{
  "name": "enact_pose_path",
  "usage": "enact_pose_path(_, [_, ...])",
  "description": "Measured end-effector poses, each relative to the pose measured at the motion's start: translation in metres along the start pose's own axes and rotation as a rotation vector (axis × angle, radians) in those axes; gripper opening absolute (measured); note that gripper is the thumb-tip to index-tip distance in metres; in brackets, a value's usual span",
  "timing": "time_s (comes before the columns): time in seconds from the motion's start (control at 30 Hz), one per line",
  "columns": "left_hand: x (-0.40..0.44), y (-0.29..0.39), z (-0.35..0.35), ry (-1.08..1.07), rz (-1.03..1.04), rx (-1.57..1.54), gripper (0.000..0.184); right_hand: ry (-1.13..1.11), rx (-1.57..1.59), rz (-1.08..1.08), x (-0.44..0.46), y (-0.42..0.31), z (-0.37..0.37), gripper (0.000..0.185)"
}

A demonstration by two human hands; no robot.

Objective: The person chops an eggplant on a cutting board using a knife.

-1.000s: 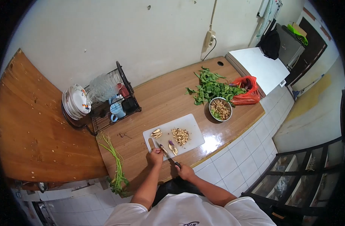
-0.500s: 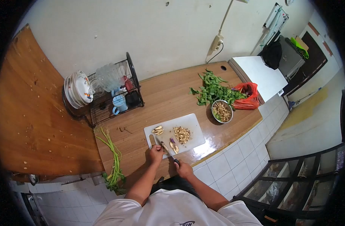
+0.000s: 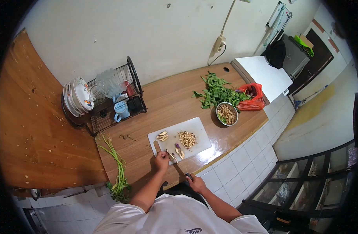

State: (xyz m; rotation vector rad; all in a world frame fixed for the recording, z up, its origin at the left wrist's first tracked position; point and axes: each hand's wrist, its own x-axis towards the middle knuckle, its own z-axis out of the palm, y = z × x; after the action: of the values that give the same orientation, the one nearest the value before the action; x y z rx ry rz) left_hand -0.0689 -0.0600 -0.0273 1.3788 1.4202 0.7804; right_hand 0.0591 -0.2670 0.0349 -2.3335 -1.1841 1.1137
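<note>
A white cutting board lies near the front edge of the table. My left hand is at its near left corner, fingers closed on a pale vegetable strip. My right hand grips a knife by its dark handle, the blade angled up-left toward that strip. Beside the blade lie pale eggplant-like pieces with a bit of purple skin. Farther up the board are a small chopped pile and a group of pale slices.
Right of the board stands a metal bowl of chopped pieces, beside leafy greens and a red plastic bag. Green stems lie at the left edge. A dish rack with plates and cups stands at the back left.
My right hand has drawn the knife a little back and to the right, away from the board. My left hand stays at the strip. The whole view has shifted slightly.
</note>
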Motion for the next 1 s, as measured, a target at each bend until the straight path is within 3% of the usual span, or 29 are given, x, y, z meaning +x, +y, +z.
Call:
enact_pose_path(0.13, [0.002, -0.013, 0.005, -0.035, -0.02, -0.083, 0.012, -0.044, -0.033, 0.013, 0.003, 0.001, -0.004, 0.048])
enact_pose_path(0.2, [0.006, -0.015, 0.005, -0.036, -0.027, -0.057, 0.012, -0.01, -0.023, -0.081, 0.014, 0.004, 0.005, 0.05])
enact_pose_path(0.47, [0.009, -0.027, 0.013, -0.017, -0.045, -0.098, 0.011, -0.018, -0.086, 0.035, 0.001, -0.01, 0.011, 0.054])
enact_pose_path(0.5, [-0.006, 0.025, -0.01, -0.026, 0.002, 0.062, 0.012, -0.019, -0.083, 0.079, -0.003, -0.004, 0.011, 0.054])
enact_pose_path(0.63, [-0.005, 0.012, -0.007, 0.049, 0.179, 0.284, 0.013, 0.051, -0.028, -0.03, 0.026, -0.009, 0.011, 0.054])
enact_pose_path(0.7, [-0.001, 0.003, -0.003, -0.014, 0.02, 0.135, 0.014, 0.059, -0.047, -0.028, 0.04, -0.021, 0.008, 0.053])
enact_pose_path(0.83, [-0.001, 0.006, -0.005, -0.025, -0.045, 0.034, 0.013, 0.058, -0.019, -0.026, 0.027, -0.024, 0.009, 0.05])
enact_pose_path(1.0, [-0.007, 0.022, -0.01, -0.052, 0.017, 0.132, 0.015, 0.021, 0.041, 0.083, -0.002, -0.005, 0.011, 0.051])
